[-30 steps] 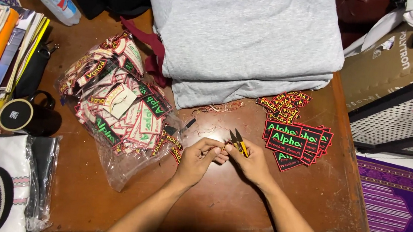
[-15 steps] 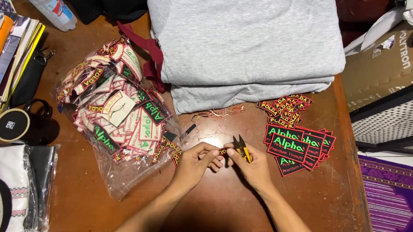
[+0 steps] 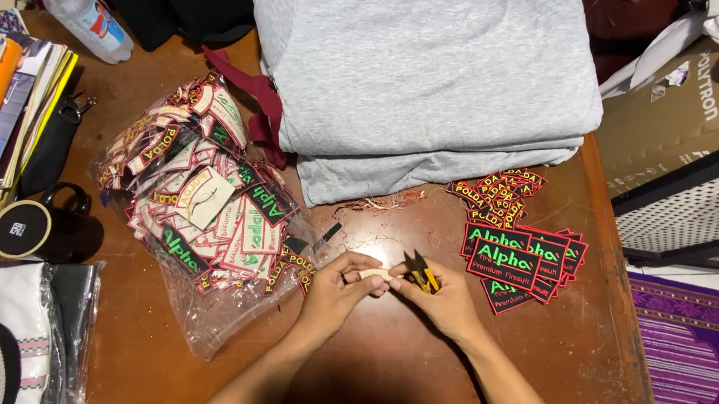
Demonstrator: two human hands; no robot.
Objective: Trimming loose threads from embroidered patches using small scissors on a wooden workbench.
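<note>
On brown wooden table (image 3: 413, 380), left hand (image 3: 336, 291) pinching small patch (image 3: 373, 273), right hand (image 3: 446, 303) gripping yellow snips (image 3: 423, 273)

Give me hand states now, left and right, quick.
Left hand: closed, pinching a small pale patch at its fingertips.
Right hand: closed on yellow-handled thread snips, fingertips also at the patch.

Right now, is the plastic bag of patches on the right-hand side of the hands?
No: the clear plastic bag of patches lies left of the left hand; loose patches lie right.
</note>
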